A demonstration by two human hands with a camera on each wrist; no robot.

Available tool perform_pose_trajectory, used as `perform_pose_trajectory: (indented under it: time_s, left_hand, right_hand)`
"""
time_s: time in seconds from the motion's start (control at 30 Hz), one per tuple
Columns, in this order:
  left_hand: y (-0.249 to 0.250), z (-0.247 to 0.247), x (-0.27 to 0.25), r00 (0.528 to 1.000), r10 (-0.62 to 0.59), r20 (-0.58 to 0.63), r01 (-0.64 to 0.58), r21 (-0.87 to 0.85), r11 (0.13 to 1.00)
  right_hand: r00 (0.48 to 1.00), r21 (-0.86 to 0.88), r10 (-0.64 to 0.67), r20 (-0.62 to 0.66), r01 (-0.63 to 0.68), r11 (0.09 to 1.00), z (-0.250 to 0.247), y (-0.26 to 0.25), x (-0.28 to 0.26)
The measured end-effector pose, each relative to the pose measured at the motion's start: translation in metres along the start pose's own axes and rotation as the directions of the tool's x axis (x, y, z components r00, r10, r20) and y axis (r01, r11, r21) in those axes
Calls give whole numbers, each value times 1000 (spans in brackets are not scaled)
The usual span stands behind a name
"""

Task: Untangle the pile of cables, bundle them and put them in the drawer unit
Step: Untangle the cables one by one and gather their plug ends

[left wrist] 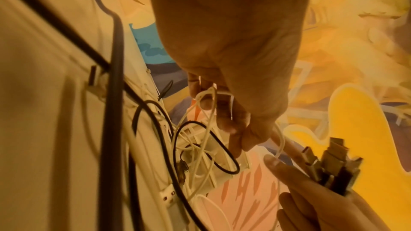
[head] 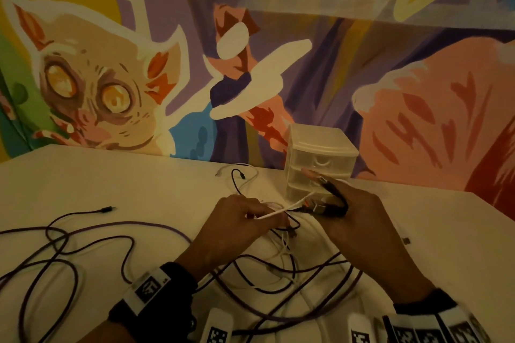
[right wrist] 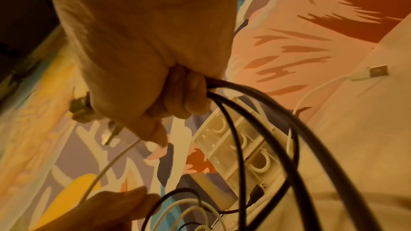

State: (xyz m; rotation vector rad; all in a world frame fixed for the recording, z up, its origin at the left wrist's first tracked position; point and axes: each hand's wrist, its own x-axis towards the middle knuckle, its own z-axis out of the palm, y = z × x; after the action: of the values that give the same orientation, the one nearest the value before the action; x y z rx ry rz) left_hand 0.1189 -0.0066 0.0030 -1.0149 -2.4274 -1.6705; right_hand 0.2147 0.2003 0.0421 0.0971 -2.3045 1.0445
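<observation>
A tangle of dark and white cables (head: 278, 256) lies on the white table (head: 139, 184) in front of me. My left hand (head: 250, 216) pinches a thin white cable (head: 278, 211) that runs tight across to my right hand (head: 334, 203). The right hand grips a bunch of cable plugs (head: 320, 207), index finger stretched forward. In the right wrist view, several dark cables (right wrist: 255, 111) hang from its fist (right wrist: 177, 97). In the left wrist view, white cable loops (left wrist: 206, 104) hang from my left fingertips. The translucent three-drawer unit (head: 320, 153) stands just behind the hands, all drawers closed.
Long dark cables (head: 83, 248) sprawl over the left half of the table. A black cable end (head: 239, 174) and a white one lie beside the drawer unit. A white USB plug (right wrist: 373, 72) rests on the table. A painted wall (head: 250, 64) rises close behind.
</observation>
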Motion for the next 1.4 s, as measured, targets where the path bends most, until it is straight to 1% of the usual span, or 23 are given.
perform_pose_trajectory:
  time_s: [0.07,0.2,0.27,0.3,0.33,0.37,0.4,0.47,0.53,0.6,0.63,0.7,0.77,0.83,0.9,1.0,1.13,1.2,1.27,1.3,1.33,1.37,1.4]
  left_hand:
    - [2,0,0,1000,-16,10,17,-43,999]
    - [7,3,0,999,-51,2,51,-103,993]
    - [5,2,1,998,-62,-6,61,-69,996]
    - [2,1,1,998,-61,1,61,-61,996]
    - [0,-1,1,999,-47,16,48,-58,997]
    - [-1,-1,1,999,-22,30,24,-64,998]
    - [0,-1,1,999,13,49,-10,-69,998]
    - [5,1,1,994,90,57,-88,-44,995]
    - [5,5,2,992,120,27,-121,41,992]
    - [-1,5,4,993,117,-2,-116,82,990]
    - [-6,4,5,993,118,-21,-116,91,989]
    - [-13,0,6,993,109,-49,-103,100,990]
    - [-15,-3,7,993,111,-41,-106,111,988]
    - [-14,-2,7,993,120,-5,-118,139,983]
    - [-13,1,6,992,128,11,-128,146,981]
    - [-13,2,5,990,140,35,-143,149,978]
    - [-15,3,5,988,136,76,-146,158,977]
    - [-16,3,5,988,140,61,-149,162,975]
    - [-16,2,5,990,133,56,-139,144,980]
    - [-16,2,6,990,126,61,-133,141,981]
    - [-17,1,6,991,122,63,-130,149,980]
    - [-18,1,6,991,115,61,-124,167,978]
    - [-21,1,6,993,96,64,-107,189,976]
  right_hand:
    - [999,-53,-28,18,29,998,1,3,0]
    - [981,-26,-66,183,72,997,2,4,-4]
    - [977,-104,-78,199,100,990,4,8,-3]
    - [982,-92,-79,173,96,991,4,8,-3]
    - [991,-17,-83,102,85,996,3,7,-2]
    - [997,88,-66,-33,69,994,1,6,0]
    - [980,170,-37,-195,71,983,-4,7,2]
    - [874,225,60,-483,58,973,-13,6,4]
    - [783,255,184,-594,-33,966,-20,6,4]
    - [758,247,277,-591,-156,956,-23,14,6]
    - [770,220,328,-547,-246,944,-25,19,6]
    - [832,68,434,-345,-440,896,-25,31,7]
    - [871,-126,470,-144,-487,864,-22,40,7]
    - [914,-160,403,-46,-405,900,-16,35,5]
    - [973,-103,230,-13,-230,968,-10,23,5]
    - [994,-130,38,106,-24,991,1,16,4]
    - [991,-233,38,127,-8,973,8,21,1]
    - [980,-272,31,198,25,962,3,19,1]
    - [972,-199,-62,227,108,974,-7,12,1]
    - [977,-69,-105,185,120,990,-12,6,0]
    - [989,117,-120,89,109,987,-18,1,0]
    - [995,319,-93,-46,102,942,-25,-4,1]
    - [984,489,-9,-179,97,867,-33,-7,3]
